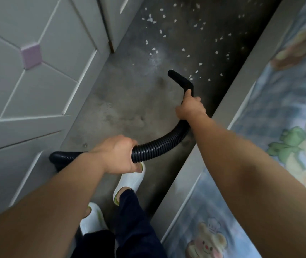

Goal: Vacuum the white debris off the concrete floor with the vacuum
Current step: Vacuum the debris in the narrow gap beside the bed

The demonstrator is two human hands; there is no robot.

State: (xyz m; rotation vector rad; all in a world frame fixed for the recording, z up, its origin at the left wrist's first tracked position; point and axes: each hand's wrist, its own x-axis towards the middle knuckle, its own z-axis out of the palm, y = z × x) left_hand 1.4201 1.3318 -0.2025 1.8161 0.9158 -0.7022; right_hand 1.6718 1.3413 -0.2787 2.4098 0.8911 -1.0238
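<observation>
Head view: both arms outstretched, right hand (pixel 190 108) gripping nozzle (pixel 181 79)

Dark navy trousers (pixel 135 228) of a soft, slightly fuzzy cloth are worn, reaching down to the ankles. White moulded slip-on sandals are worn: the left sandal (pixel 90 218) nearer, the right sandal (pixel 129 181) farther. A yellow-green lining is seen at their openings. The left forearm (pixel 46 202) and right forearm (pixel 241 155) are left uncovered.

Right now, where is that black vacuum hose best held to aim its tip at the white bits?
On the stiff nozzle behind its bend, from above, where the right hand grips: it looks rigid, so it steers. The ribbed hose flexes; the left hand only carries it.
</observation>
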